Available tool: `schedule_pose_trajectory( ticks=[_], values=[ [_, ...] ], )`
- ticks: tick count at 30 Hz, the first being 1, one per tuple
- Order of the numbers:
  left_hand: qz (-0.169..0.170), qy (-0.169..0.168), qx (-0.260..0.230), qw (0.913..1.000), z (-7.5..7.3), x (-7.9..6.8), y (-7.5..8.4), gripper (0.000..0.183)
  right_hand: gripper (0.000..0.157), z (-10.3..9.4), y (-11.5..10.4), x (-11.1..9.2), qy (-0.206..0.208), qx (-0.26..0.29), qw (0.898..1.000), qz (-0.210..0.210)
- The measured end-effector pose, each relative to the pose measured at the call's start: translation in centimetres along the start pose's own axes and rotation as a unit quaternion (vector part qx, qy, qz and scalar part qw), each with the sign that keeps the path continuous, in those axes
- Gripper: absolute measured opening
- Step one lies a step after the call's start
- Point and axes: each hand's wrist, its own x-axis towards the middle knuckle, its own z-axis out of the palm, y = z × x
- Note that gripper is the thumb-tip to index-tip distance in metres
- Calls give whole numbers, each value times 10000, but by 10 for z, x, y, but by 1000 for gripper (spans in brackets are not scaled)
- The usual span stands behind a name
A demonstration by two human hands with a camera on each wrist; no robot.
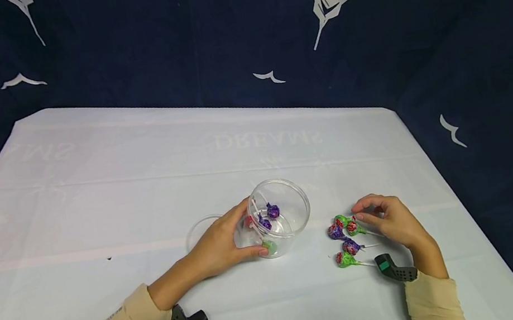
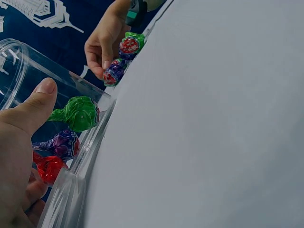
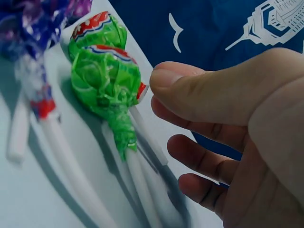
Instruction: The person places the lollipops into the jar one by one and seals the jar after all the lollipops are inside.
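Note:
My left hand grips a clear plastic jar by its side, thumb at the front. Through its wall show purple lollipops, a green lollipop and a red lollipop. To the right, my right hand hovers at a small group of wrapped lollipops, its fingers loosely bent and nothing visibly held between them. Its thumb tip is close beside a green lollipop, with a bit of red wrapper showing behind. Purple lollipops and another green one lie nearer me.
A clear round lid lies on the white tablecloth behind my left hand, partly hidden by it. Dark blue cloth with white drawings hangs beyond the table's far and right edges. A tiny dark speck is at left.

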Motion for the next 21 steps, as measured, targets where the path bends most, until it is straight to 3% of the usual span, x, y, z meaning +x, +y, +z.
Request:
schedule_pose_trajectory(
  ticks=[21],
  values=[
    [111, 22, -63, 9999, 1, 0, -2, 102, 17, 0, 6, 0, -362, -144, 9992, 120]
  ],
)
